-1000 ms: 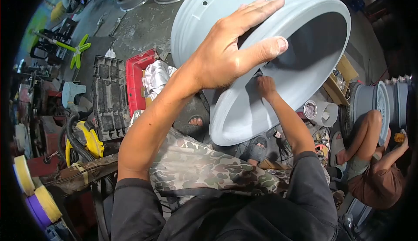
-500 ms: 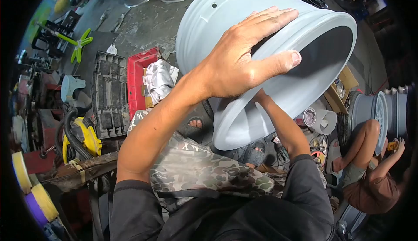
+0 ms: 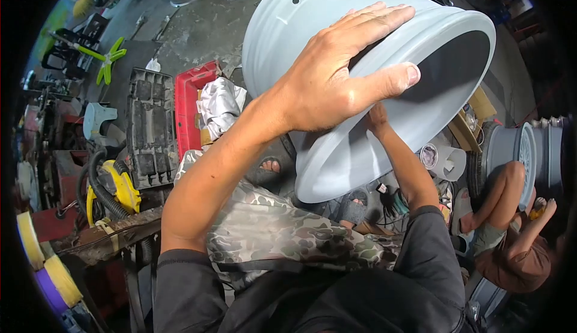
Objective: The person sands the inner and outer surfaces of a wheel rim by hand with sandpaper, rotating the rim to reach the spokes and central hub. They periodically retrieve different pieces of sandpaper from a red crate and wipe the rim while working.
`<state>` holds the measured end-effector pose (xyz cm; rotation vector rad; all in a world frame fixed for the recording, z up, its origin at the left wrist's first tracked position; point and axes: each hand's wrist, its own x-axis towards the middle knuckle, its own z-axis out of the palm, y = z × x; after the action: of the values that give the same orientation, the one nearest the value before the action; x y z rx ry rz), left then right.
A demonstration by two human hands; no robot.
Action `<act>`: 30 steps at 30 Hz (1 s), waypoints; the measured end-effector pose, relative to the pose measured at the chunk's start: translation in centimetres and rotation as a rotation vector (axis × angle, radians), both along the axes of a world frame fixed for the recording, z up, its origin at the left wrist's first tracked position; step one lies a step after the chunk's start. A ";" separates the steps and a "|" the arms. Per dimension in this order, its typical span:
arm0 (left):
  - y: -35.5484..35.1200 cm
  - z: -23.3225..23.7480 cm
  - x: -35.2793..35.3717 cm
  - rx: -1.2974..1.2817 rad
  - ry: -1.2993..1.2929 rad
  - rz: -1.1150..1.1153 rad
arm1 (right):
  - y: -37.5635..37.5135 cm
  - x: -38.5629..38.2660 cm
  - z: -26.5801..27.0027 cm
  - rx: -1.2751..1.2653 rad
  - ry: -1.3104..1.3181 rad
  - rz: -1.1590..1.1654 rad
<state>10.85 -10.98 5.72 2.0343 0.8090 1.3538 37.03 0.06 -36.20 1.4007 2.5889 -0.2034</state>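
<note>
A large pale grey wheel rim (image 3: 312, 171) is tilted in front of me, its wide round mouth turned to the lower right. Across its near lip lies my left hand (image 3: 342, 71), open, with fingers stretched along the outer barrel and the thumb spread over the mouth side. My right hand (image 3: 377, 116) reaches inside the rim, against or close to the inner wall. Its fingers are mostly hidden behind my left hand, so what they hold, if anything, does not show.
Left of the rim stands a red crate (image 3: 187, 107) with a white cloth (image 3: 221, 107), beside a black plastic case (image 3: 149, 128). A yellow-and-black machine (image 3: 117, 189) is nearer. At right, a person (image 3: 517, 255) sits by another grey rim (image 3: 511, 149); a white bucket (image 3: 448, 161) stands between us.
My right hand has moved upward and slightly right inside the rim. My left hand stays on the lip, and the rim has shifted only slightly.
</note>
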 end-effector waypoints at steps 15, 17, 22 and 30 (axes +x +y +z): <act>0.1 0.0 0.1 -0.006 -0.005 0.025 | -10.4 -8.6 6.5 0.054 0.603 0.033; 0.0 0.1 0.2 -0.038 -0.036 0.002 | -12.5 -10.2 12.1 0.069 0.811 0.068; 0.1 0.0 0.3 -0.017 -0.035 0.009 | -9.6 -6.4 9.0 -0.064 0.321 -0.185; 0.0 0.1 0.2 -0.024 0.005 0.017 | -12.4 -9.9 13.2 -0.016 0.662 -0.045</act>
<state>11.00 -11.03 5.79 2.0177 0.8425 1.3429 27.18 -12.37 -23.02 1.5921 3.0393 -0.8160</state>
